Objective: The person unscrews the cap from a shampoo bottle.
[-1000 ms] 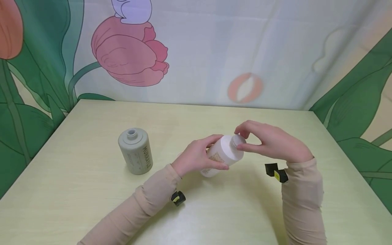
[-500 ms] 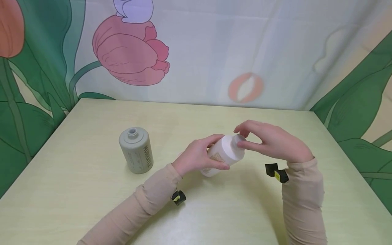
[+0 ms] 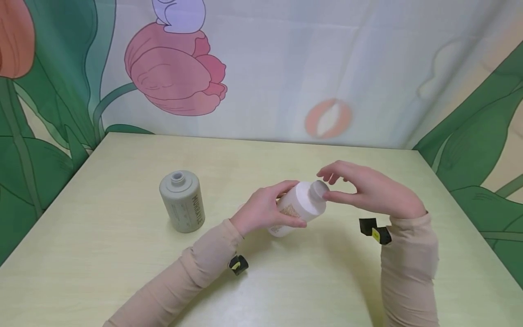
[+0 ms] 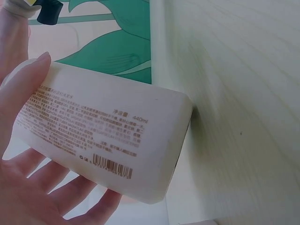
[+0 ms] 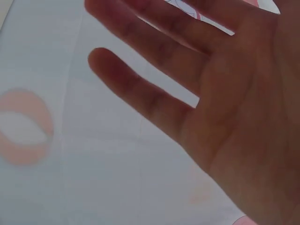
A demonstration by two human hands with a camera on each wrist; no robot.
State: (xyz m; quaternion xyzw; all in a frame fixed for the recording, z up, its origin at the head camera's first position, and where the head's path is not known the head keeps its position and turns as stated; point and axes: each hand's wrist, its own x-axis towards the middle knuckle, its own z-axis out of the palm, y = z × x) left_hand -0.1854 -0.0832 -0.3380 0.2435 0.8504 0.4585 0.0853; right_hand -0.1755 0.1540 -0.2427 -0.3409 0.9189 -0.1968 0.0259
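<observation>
My left hand [image 3: 263, 210] grips a white bottle [image 3: 300, 202] round its body, tilted with its top toward the right. In the left wrist view the bottle [image 4: 98, 126] shows brown print and a barcode, with its base right at the tabletop. A round screw cap [image 3: 319, 190] sits on the bottle's neck. My right hand [image 3: 369, 190] is beside the cap, its fingers spread loosely above and its thumb tip at the cap's side. In the right wrist view the right hand [image 5: 225, 103] has extended, parted fingers and an uncovered palm.
A grey-green bottle [image 3: 182, 202] with an uncapped neck stands upright to the left of my left hand. The pale wooden table [image 3: 122, 268] ends at a curtain [image 3: 261, 81] printed with tulips and leaves.
The right hand's fingers have lifted off the cap and spread, and the hand has shifted slightly right. The left hand and the white bottle have stayed in place.
</observation>
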